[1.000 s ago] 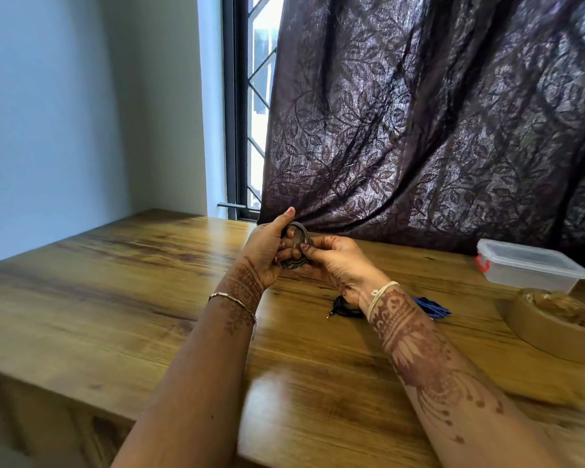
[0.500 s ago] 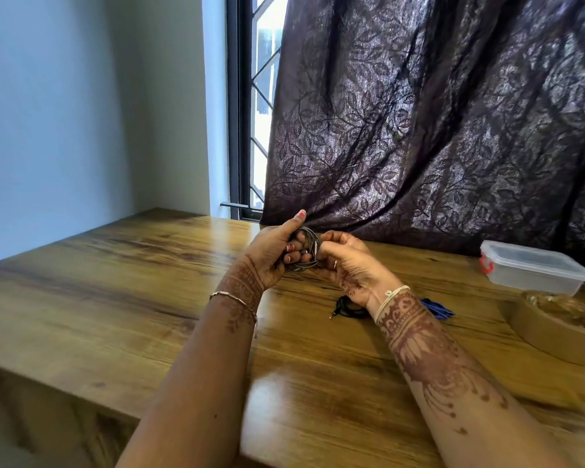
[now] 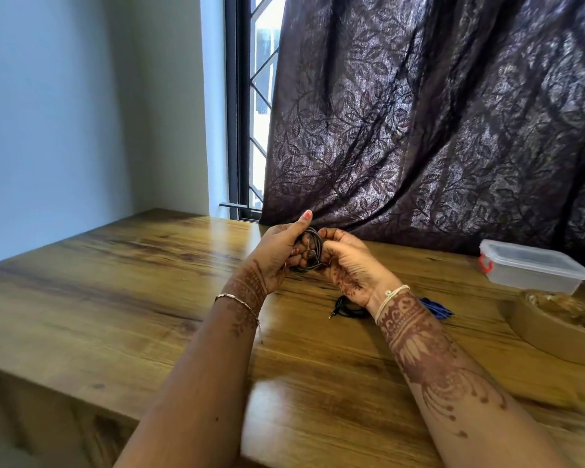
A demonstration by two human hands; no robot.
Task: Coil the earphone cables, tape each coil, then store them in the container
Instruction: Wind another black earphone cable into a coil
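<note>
A dark grey earphone cable coil (image 3: 310, 248) is held just above the wooden table between both hands. My left hand (image 3: 279, 252) grips its left side, thumb raised. My right hand (image 3: 348, 265) pinches its right side with curled fingers. A black earphone cable (image 3: 344, 307) with its jack showing lies on the table below my right wrist. A blue cable (image 3: 436, 309) lies just right of that wrist, partly hidden. The clear lidded container (image 3: 534, 270) stands at the far right. A brown tape roll (image 3: 561, 327) lies in front of it.
The wooden table (image 3: 115, 292) ends at a front edge on the lower left. A dark patterned curtain (image 3: 436, 130) hangs behind the hands, touching the table's back. A barred window (image 3: 250, 113) and a pale wall are at the back left.
The coil has been turned and gathered tighter between the hands, and an earbud now shows at its middle. My right hand has closed further around it.
</note>
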